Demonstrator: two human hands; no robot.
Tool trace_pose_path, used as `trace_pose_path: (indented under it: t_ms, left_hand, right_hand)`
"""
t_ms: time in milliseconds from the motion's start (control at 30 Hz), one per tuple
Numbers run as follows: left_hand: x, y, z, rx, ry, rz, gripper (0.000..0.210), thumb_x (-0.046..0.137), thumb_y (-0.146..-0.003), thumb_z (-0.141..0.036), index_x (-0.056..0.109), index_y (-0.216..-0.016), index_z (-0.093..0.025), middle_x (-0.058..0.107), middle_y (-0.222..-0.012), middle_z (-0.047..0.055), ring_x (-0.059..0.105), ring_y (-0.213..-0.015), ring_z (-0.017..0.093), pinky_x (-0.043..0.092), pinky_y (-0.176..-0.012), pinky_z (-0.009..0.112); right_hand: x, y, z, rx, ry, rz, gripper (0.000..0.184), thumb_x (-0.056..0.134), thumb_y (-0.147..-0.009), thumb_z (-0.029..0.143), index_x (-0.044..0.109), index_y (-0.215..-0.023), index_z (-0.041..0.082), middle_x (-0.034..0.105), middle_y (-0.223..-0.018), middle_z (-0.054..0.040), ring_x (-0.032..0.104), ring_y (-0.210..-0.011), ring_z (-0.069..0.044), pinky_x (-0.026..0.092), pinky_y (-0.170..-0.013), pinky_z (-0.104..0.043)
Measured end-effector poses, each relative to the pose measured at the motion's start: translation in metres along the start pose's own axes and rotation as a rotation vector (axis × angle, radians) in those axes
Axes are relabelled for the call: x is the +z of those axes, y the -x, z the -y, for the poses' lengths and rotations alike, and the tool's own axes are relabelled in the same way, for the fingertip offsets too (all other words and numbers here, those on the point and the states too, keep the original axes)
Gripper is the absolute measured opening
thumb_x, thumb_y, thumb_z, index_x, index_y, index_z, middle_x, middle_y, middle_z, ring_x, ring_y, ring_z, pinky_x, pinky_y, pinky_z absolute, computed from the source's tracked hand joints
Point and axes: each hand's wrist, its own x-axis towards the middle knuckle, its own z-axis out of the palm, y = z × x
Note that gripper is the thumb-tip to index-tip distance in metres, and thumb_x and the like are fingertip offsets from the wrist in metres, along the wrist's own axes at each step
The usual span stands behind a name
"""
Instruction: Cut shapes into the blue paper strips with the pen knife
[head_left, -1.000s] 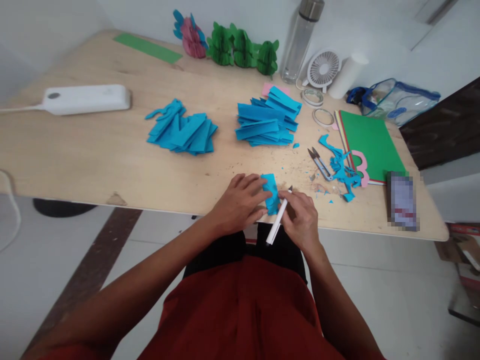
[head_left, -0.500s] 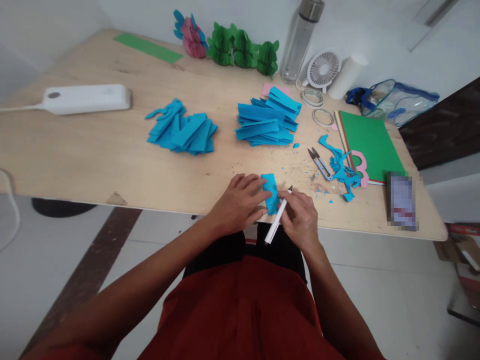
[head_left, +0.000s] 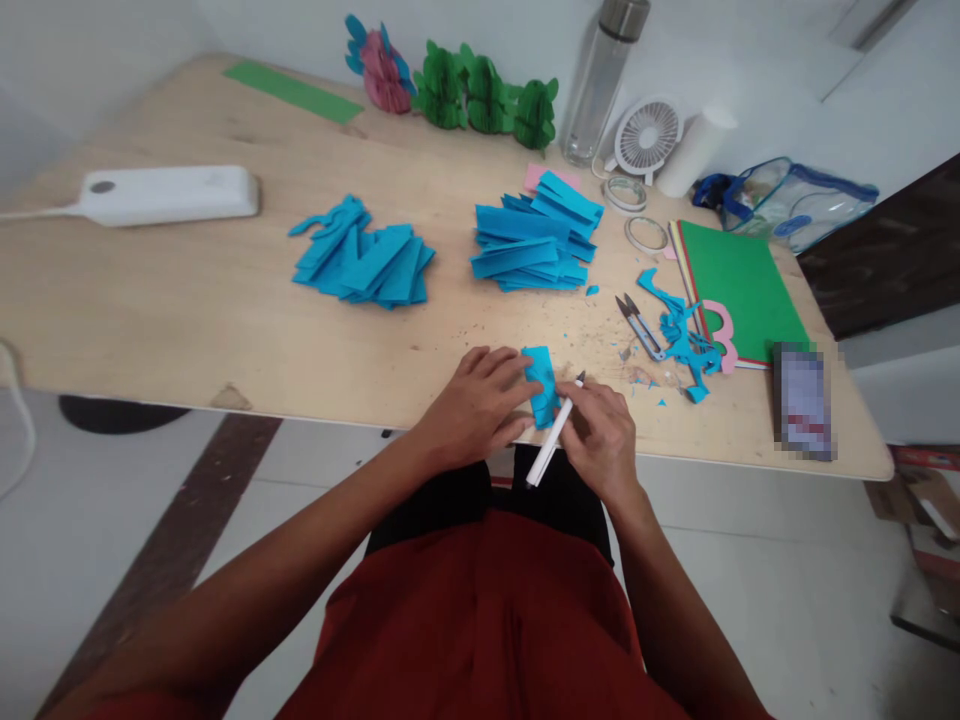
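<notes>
A small blue paper strip (head_left: 543, 372) with a dark curved line near its lower end lies at the table's front edge. My left hand (head_left: 480, 405) holds it from the left, fingers bent, with a fingertip on the paper and the thumb at its lower corner. On the other side, my right hand (head_left: 604, 430) is closed around a white pen (head_left: 551, 445) whose dark tip points up and away from the paper. Fingertips of this hand touch the strip's right edge.
Two piles of folded blue paper (head_left: 367, 265) (head_left: 532, 245) lie behind my hands. To the right are thread snips (head_left: 639, 328), blue scraps (head_left: 682, 335), coloured sheets (head_left: 739, 285) and a phone (head_left: 802, 400). Paper figures (head_left: 484, 95), a bottle (head_left: 604, 90) and a fan (head_left: 647, 138) line the wall.
Both hands stay almost in place around the blue paper strip. The pen's rear end has shifted very slightly to the left.
</notes>
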Motion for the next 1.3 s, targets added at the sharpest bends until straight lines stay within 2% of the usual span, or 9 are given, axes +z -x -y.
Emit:
trace_pose_path:
  t_ms: [333, 767, 1133, 1300]
  left_hand:
    - [-0.0010, 0.0001, -0.0022, -0.010, -0.011, -0.010, 0.033, 0.052, -0.089, -0.028, 0.063, -0.119, -0.022, 0.057, -0.134, 0.012, 0.045, -0.128, 0.033, 0.034, -0.107, 0.054]
    - [-0.0004, 0.0005, -0.0020, -0.009, -0.014, -0.030, 0.032, 0.050, -0.089, -0.027, 0.062, -0.118, -0.023, 0.058, -0.132, 0.011, 0.045, -0.127, 0.033, 0.035, -0.106, 0.053]
    - [-0.0013, 0.0001, -0.0027, -0.006, -0.013, -0.015, 0.034, 0.050, -0.090, -0.026, 0.061, -0.122, -0.022, 0.056, -0.135, 0.011, 0.044, -0.128, 0.032, 0.034, -0.107, 0.053]
    - [-0.0013, 0.0001, -0.0027, -0.006, -0.010, -0.012, 0.034, 0.050, -0.089, -0.026, 0.060, -0.121, -0.022, 0.057, -0.134, 0.011, 0.045, -0.128, 0.032, 0.033, -0.108, 0.054]
  right_hand:
    - [0.0017, 0.0008, -0.0020, -0.012, -0.010, -0.021, 0.029, 0.055, -0.087, 0.012, 0.067, -0.112, 0.021, 0.075, -0.097, -0.0073, 0.065, -0.095, -0.024, 0.049, -0.082, -0.040]
    - [0.0004, 0.0009, -0.0005, -0.009, -0.032, -0.018, 0.035, 0.056, -0.086, 0.011, 0.070, -0.114, 0.026, 0.075, -0.089, -0.0040, 0.066, -0.093, -0.024, 0.049, -0.083, -0.042]
    - [0.0015, 0.0012, -0.0026, -0.065, -0.018, -0.037, 0.029, 0.056, -0.086, 0.011, 0.071, -0.109, 0.021, 0.076, -0.092, -0.0061, 0.065, -0.093, -0.023, 0.049, -0.083, -0.040]
    - [0.0009, 0.0010, -0.0015, -0.049, -0.016, -0.017, 0.034, 0.056, -0.085, 0.010, 0.071, -0.112, 0.024, 0.075, -0.087, -0.0045, 0.065, -0.093, -0.024, 0.049, -0.082, -0.040]
